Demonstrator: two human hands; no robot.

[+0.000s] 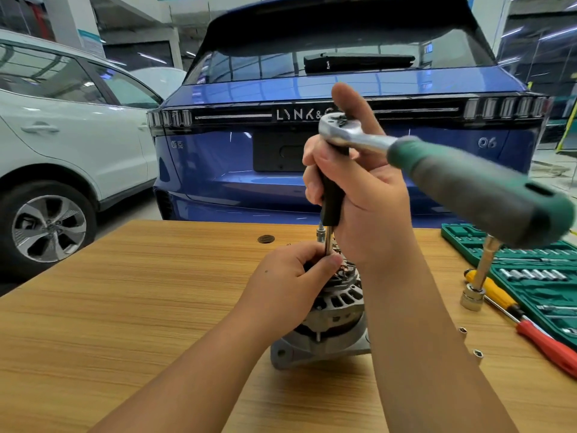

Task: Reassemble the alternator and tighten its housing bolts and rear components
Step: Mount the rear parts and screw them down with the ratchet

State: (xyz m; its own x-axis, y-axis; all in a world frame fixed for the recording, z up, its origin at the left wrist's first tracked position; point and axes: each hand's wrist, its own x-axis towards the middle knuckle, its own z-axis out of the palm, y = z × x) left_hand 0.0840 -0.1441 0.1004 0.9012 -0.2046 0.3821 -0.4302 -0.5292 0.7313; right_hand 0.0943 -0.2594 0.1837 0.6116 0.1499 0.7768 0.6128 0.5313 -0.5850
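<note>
Head view: two bare hands work a driver and ratchet over an alternator standing on a wooden table.

Right hand (359, 195) is curled round the black driver handle (332, 195), thumb up beside the chrome ratchet head (338, 128) seated on the handle's top; the ratchet's green and grey grip (480, 189) juts out to the right, blurred; left hand (290, 282) pinches the thin steel shaft (328, 242) just below the handle, its fingers resting on the top of the alternator (331, 326); the alternator stands on end near the middle of the table (140, 307), partly hidden by both forearms; to the right lie a loose socket on an extension bar (474, 295), a yellow and a red screwdriver (543, 342) and an open green socket case (546, 276); behind the table stand a blue car (249, 145) and a white car (78, 135).
</note>
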